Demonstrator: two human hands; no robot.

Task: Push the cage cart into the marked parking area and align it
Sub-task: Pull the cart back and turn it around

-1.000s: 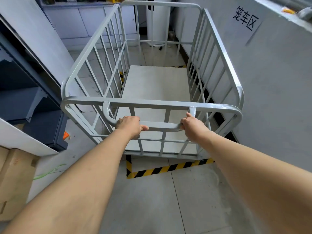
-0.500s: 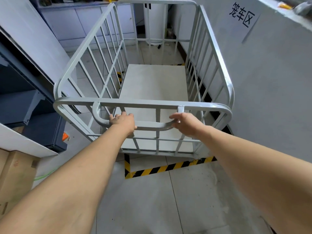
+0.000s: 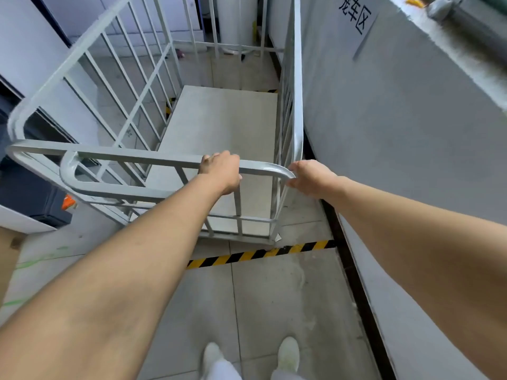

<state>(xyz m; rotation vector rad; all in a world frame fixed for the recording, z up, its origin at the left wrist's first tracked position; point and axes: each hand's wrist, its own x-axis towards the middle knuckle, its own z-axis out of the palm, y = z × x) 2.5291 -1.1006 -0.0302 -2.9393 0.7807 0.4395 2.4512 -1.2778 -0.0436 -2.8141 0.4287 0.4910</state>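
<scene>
The grey metal cage cart (image 3: 219, 127) stands with its near end just beyond the yellow-black floor tape (image 3: 260, 255). Its right side runs close along the grey wall. More striped tape (image 3: 168, 108) shows through the cart's left bars, and another strip lies past the far end of its deck. My left hand (image 3: 220, 171) grips the cart's top rail near the right end. My right hand (image 3: 310, 178) is wrapped round the rail's rounded right corner. The curved lower push handle (image 3: 109, 189) is free of both hands.
A grey wall (image 3: 397, 133) with a paper sign (image 3: 356, 17) bounds the right side. Dark shelving (image 3: 30, 193) stands at the left, with a cardboard box (image 3: 6, 259) below it. A white cylinder (image 3: 236, 20) stands at the back. My shoes (image 3: 252, 355) are on the tiled floor.
Both hands have left the lower push handle and now hold the top rail at its right corner. The cart's right side has come closer to the wall.
</scene>
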